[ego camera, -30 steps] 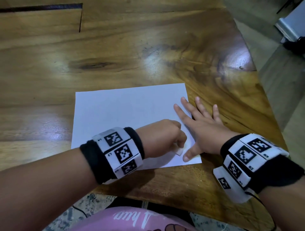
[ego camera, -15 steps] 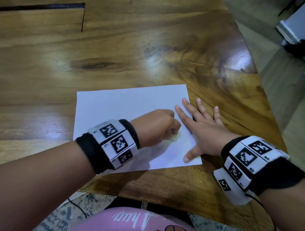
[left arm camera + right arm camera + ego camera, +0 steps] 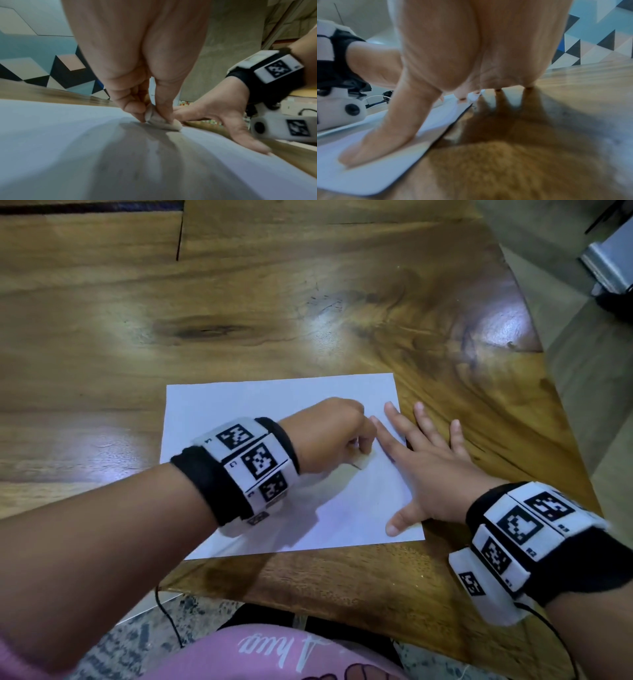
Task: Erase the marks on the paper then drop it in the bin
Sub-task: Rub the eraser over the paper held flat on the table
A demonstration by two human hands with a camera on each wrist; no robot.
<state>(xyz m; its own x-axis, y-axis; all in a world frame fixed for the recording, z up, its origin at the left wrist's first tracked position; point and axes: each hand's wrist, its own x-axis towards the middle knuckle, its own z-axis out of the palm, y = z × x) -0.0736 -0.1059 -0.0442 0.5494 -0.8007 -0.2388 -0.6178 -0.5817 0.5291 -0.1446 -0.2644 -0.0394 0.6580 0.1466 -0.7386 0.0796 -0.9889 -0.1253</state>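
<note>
A white sheet of paper (image 3: 260, 405) lies flat near the front edge of the wooden table (image 3: 308, 302). My left hand (image 3: 329, 436) is curled over the paper's right half and pinches a small pale eraser (image 3: 363, 462), pressed onto the sheet; in the left wrist view the eraser (image 3: 161, 122) sits under the fingertips on the paper (image 3: 51, 128). My right hand (image 3: 428, 470) lies flat with spread fingers on the paper's right edge, thumb on the sheet, outer fingers on the wood. In the right wrist view the thumb (image 3: 385, 135) presses the paper (image 3: 368, 175). No marks show.
The table's right edge (image 3: 548, 405) slants off beside my right hand, with grey floor beyond. A white and dark object (image 3: 609, 265) stands on the floor at far right. Behind the paper lies bare wood. No bin is in view.
My left hand has slid the eraser away from me up the paper, from near the thumb of my right hand to beside its index finger. The right hand has stayed put.
</note>
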